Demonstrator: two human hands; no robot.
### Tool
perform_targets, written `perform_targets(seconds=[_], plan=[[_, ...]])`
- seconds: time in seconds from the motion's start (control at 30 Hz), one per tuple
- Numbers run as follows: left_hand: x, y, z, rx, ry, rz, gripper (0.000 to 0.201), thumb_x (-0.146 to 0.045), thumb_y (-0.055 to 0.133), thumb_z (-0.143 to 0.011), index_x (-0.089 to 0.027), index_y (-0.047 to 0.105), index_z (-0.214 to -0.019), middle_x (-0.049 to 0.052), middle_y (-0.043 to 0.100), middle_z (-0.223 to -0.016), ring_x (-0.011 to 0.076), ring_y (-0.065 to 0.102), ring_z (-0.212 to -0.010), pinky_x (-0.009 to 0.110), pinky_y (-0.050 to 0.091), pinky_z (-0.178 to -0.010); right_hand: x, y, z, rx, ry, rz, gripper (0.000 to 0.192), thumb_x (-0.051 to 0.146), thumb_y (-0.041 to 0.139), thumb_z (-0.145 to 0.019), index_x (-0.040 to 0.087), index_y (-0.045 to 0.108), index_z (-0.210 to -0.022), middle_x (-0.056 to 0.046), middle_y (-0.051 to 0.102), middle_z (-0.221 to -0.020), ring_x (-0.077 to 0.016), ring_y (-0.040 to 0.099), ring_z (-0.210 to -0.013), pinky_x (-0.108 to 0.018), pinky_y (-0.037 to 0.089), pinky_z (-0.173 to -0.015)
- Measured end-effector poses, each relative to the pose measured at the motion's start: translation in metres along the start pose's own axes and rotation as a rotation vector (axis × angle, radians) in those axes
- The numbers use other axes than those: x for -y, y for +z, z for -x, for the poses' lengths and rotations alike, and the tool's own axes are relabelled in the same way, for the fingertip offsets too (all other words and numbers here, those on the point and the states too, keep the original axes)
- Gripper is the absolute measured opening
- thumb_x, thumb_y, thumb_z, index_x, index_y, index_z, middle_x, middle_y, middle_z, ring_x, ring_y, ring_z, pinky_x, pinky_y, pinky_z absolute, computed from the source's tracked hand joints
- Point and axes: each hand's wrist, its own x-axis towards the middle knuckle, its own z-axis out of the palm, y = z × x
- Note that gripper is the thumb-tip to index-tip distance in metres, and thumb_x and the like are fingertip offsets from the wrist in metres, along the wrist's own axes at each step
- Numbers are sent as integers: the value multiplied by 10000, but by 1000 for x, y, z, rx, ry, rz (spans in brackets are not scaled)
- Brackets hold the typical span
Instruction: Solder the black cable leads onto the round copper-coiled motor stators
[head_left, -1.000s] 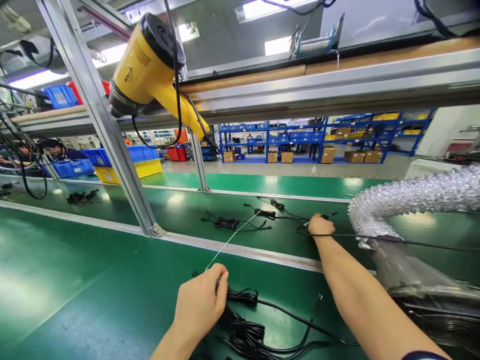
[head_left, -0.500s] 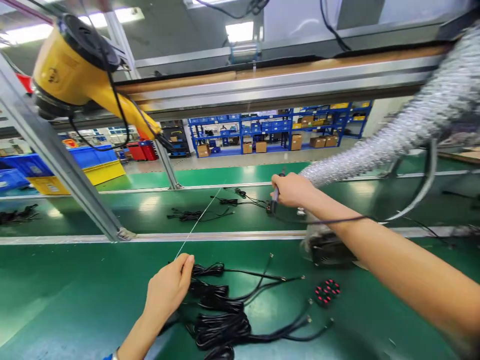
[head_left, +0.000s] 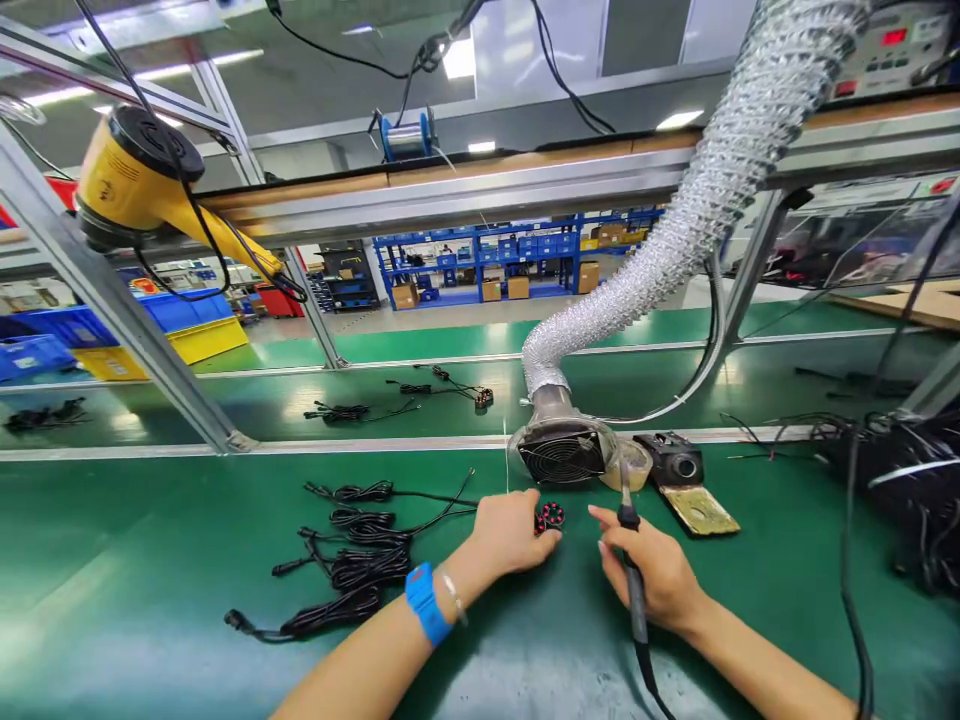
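Observation:
My left hand (head_left: 514,535) reaches over small round black parts with red dots (head_left: 553,515), its thumb and index finger on either side of them. A thin solder wire (head_left: 507,460) runs up from behind this hand, which seems closed on it; the grip itself is hidden. In my right hand (head_left: 664,580) lies a soldering iron (head_left: 636,590), its tip pointing away from me, with thumb and index finger stretched out toward the round parts. Several coiled black cables (head_left: 367,565) lie left of my left hand, some leads passing under it.
A fume extractor with a round grille (head_left: 566,455) hangs from a silver duct (head_left: 652,250) just beyond my hands. Beside it stands a soldering stand (head_left: 675,460) with a yellow sponge (head_left: 701,508). A solder spool (head_left: 405,138) sits on the rail, a yellow heat gun (head_left: 142,180) hangs left, black cables (head_left: 922,500) pile right.
My left hand has moved right, from the cable bundles to the round parts. My right hand has drawn the soldering iron back from the far strip to the near bench. The view has shifted right.

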Motion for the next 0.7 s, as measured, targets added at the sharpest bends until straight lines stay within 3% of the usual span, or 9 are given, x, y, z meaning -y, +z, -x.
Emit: perform_targets(seconds=[0.13, 0.23, 0.3, 0.4, 0.57, 0.7], plan=[[-14, 6, -6, 67, 68, -8, 386, -296, 589, -748, -257, 684, -1120, 75, 747, -987, 312, 690, -946, 376, 514, -787, 2, -1, 12, 100, 77, -75, 266, 37, 485, -802, 199, 527, -1010, -113, 708, -1021, -247, 663, -1097, -394, 584, -849], [-13, 6, 14, 83, 98, 19, 522, -191, 555, -739, -293, 612, -1248, 35, 733, -1082, 257, 683, -971, 331, 507, -804, 7, -2, 15, 214, 146, -144, 367, 50, 496, -718, 184, 513, -1059, -126, 677, -1087, -254, 662, -1054, -403, 583, -841], [-9, 7, 29, 66, 58, 70, 445, -184, 498, -805, -282, 619, -1222, 30, 737, -1042, 228, 686, -919, 312, 496, -781, 11, -2, 16, 287, 186, -192, 424, 51, 493, -671, 178, 506, -1077, -123, 667, -1080, -249, 661, -1001, -401, 582, -822], [-3, 10, 46, 94, 9, 149, 280, -245, 437, -900, -268, 679, -1038, 25, 742, -896, 213, 681, -816, 294, 466, -715, 17, -4, 16, 391, 222, -256, 409, 59, 506, -694, 183, 500, -1083, -104, 666, -1039, -223, 651, -924, -371, 576, -794], [-5, 15, 53, 190, 39, 231, 339, -394, 391, -957, -247, 693, -912, 39, 727, -806, 219, 667, -758, 292, 424, -669, 26, -5, 16, 513, 227, -390, 404, 148, 616, -773, 205, 463, -1143, -76, 651, -1018, -206, 620, -875, -344, 548, -774], [-16, 20, 52, 199, -52, 280, 398, -606, 555, -817, -232, 683, -866, 47, 702, -726, 240, 649, -692, 301, 411, -628, 35, -1, 15, 477, 219, -447, 342, 152, 579, -835, 214, 447, -1144, -56, 645, -959, -180, 590, -773, -303, 523, -690]])
